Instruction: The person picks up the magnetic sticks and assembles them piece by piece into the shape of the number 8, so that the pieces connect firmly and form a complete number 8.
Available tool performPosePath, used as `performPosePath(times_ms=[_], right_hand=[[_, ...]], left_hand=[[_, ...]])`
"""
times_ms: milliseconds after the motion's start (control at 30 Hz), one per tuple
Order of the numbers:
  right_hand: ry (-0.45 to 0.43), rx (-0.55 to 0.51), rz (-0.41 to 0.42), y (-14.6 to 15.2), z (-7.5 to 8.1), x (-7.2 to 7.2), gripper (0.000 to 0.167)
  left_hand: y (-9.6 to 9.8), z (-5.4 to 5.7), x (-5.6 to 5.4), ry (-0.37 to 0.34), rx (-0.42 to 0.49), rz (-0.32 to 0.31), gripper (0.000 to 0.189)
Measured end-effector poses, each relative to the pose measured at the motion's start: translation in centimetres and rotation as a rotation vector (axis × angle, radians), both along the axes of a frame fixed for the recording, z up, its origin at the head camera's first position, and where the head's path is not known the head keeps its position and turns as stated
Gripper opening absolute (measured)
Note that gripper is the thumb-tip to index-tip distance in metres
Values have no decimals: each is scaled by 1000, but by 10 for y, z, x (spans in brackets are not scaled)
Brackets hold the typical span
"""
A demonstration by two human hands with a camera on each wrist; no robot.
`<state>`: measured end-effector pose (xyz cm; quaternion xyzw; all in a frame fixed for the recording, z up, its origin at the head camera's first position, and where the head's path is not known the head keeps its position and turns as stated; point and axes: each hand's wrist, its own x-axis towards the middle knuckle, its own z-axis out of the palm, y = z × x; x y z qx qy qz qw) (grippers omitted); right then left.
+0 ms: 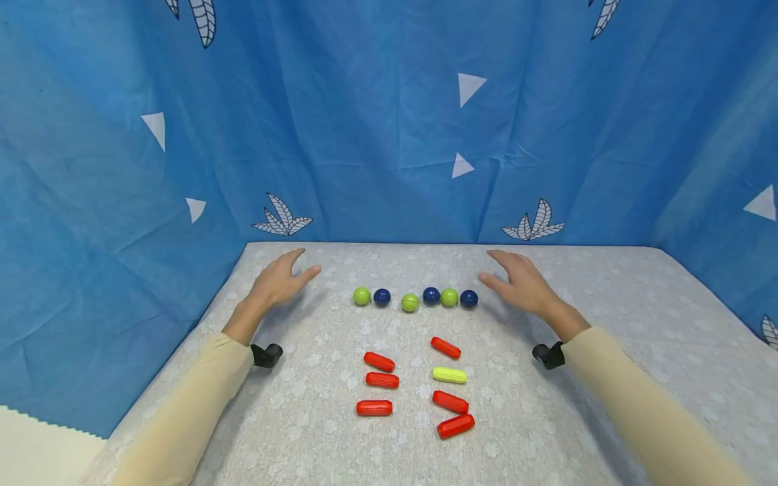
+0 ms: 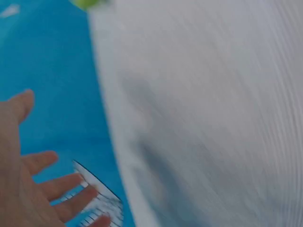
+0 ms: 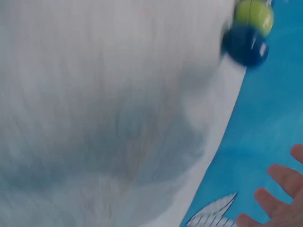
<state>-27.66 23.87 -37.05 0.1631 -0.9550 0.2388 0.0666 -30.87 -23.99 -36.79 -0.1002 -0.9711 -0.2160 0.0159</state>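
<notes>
My left hand (image 1: 281, 279) hovers over the table's far left part, fingers spread and nothing held. The nearest thing to it is a green ball (image 1: 361, 296), with a dark blue ball (image 1: 381, 298) beside that one. On the other side my right hand (image 1: 516, 282), fingers apart, holds nothing and lies just right of a dark blue ball (image 1: 469, 299). Between the hands the row goes on with a green ball (image 1: 410, 302), a blue ball (image 1: 431, 295) and another green ball (image 1: 449, 298). In the left wrist view the fingers (image 2: 71, 187) are extended.
Nearer the front lie red ribbed cylinders in two columns, such as one at left (image 1: 375, 408) and one at right (image 1: 456, 426). A yellow cylinder (image 1: 450, 375) lies in the right column. A patterned cloth covers the table (image 1: 304, 418); a blue curtain (image 1: 389, 135) hangs behind.
</notes>
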Motion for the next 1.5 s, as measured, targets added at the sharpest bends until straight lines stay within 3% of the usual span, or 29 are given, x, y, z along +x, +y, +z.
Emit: performPosePath(times_ms=[100,267,433,600,800,1000,1233,1500], right_hand=[[-15,-89,55,-10,-1,9,61],[-99,-178,73,-21,-6,20,54],[-127,-193,42,-23,-13,23,50],[-126,-175,27,-22,-17,23,48],[-123,-155,36,-24,-20,23,46],[-130,-142,53,-25,-20,22,44],[-143,-111,54,-28,-20,21,40],[-130,-103,57,-31,-22,20,32]], left_hand=[[13,9,15,-23,196,-39,76],[37,15,45,-172,490,-215,54],[58,5,69,-359,620,-344,48],[72,-10,84,-473,629,-405,47],[79,-22,91,-517,606,-411,41],[81,-31,90,-498,578,-462,36],[84,-31,92,-454,500,-508,35],[85,-34,94,-409,450,-518,26]])
